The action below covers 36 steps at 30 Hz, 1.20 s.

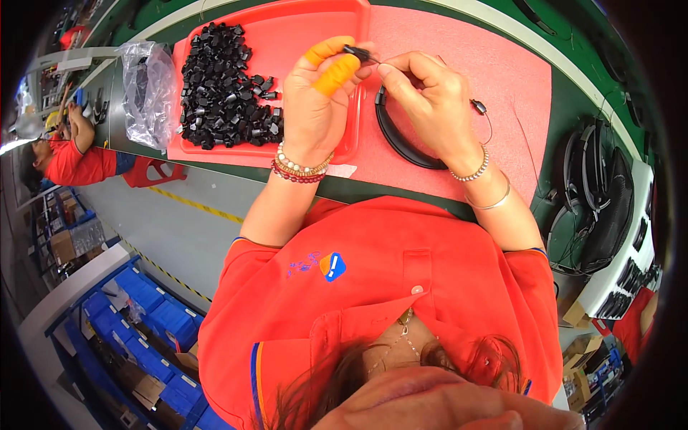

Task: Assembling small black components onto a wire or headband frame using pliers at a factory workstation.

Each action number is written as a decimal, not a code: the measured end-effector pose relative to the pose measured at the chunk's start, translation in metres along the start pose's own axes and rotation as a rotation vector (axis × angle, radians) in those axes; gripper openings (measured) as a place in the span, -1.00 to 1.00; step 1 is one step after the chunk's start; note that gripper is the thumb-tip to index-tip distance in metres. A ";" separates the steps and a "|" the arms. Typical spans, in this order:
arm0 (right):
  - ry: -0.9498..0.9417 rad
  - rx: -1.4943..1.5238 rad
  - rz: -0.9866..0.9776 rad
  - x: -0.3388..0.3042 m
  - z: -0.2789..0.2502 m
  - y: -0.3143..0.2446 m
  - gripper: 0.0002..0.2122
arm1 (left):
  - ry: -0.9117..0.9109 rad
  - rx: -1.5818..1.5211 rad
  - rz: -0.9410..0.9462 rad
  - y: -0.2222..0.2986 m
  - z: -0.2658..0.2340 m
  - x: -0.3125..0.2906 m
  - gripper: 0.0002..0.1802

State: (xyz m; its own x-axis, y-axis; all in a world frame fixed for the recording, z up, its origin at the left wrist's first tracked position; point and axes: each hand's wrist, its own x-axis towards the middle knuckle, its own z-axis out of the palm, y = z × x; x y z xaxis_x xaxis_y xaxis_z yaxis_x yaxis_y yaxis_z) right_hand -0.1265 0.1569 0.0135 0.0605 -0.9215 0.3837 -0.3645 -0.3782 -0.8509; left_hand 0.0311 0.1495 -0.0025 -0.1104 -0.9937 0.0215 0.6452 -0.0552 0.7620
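My left hand (313, 115), with yellow covers on two fingers, pinches a small black plastic piece (356, 52) above the edge of the red tray (301, 25). Close beside it, my right hand (436, 104) has thumb and forefinger closed on a thin dark wire (375, 61) that runs to that piece. A curved black headband (395, 137) lies on the pink foam sheet (502, 64), partly hidden under my right hand. To the right of that hand, another small black piece (479, 107) sits at the end of a thin wire.
Many small black pieces (222, 93) are heaped in the tray. A clear plastic bag (147, 93) lies left of it. Several black headbands (591, 172) are at the right, beside a white box (627, 265). Blue bins (143, 301) stand lower left. A person in red (75, 158) works at far left.
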 end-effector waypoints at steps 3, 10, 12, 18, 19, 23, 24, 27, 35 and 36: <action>-0.007 0.026 -0.005 0.000 0.000 -0.001 -0.90 | -0.018 -0.055 -0.048 -0.004 0.004 -0.001 -0.74; -0.301 0.180 0.119 0.008 -0.018 0.006 -0.82 | -0.012 0.048 -0.039 -0.002 0.002 -0.003 -0.70; -0.401 0.358 0.276 0.011 -0.020 0.009 -0.79 | -0.026 0.077 -0.045 -0.003 0.003 -0.003 -0.69; -0.510 0.611 0.390 0.015 -0.026 0.014 -0.79 | -0.028 0.153 0.010 -0.005 0.004 -0.004 -0.67; -0.542 0.594 0.410 0.017 -0.029 0.014 -0.79 | -0.063 0.208 0.043 -0.004 0.004 -0.004 -0.68; -0.571 0.540 0.442 0.016 -0.028 0.015 -0.78 | -0.152 0.262 0.053 -0.002 0.002 -0.005 -0.68; -0.571 0.540 0.442 0.016 -0.027 0.014 -0.78 | -0.152 0.262 0.053 -0.001 0.002 -0.005 -0.68; -0.570 0.569 0.438 0.014 -0.025 0.013 -0.79 | -0.091 0.193 0.023 0.000 0.004 -0.006 -0.72; -0.402 0.370 0.201 0.004 -0.017 0.012 -0.79 | -0.012 -0.010 -0.056 -0.006 0.004 -0.005 -0.56; -0.403 0.371 0.199 0.004 -0.017 0.010 -0.79 | -0.012 -0.009 -0.055 -0.006 0.004 -0.005 -0.56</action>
State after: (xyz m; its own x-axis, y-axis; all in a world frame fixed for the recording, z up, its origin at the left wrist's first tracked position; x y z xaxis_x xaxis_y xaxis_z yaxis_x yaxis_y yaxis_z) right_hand -0.1462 0.1508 0.0127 0.3997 -0.9114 0.0979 -0.0599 -0.1326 -0.9894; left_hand 0.0243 0.1551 -0.0047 -0.1546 -0.9879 -0.0125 0.6447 -0.1105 0.7564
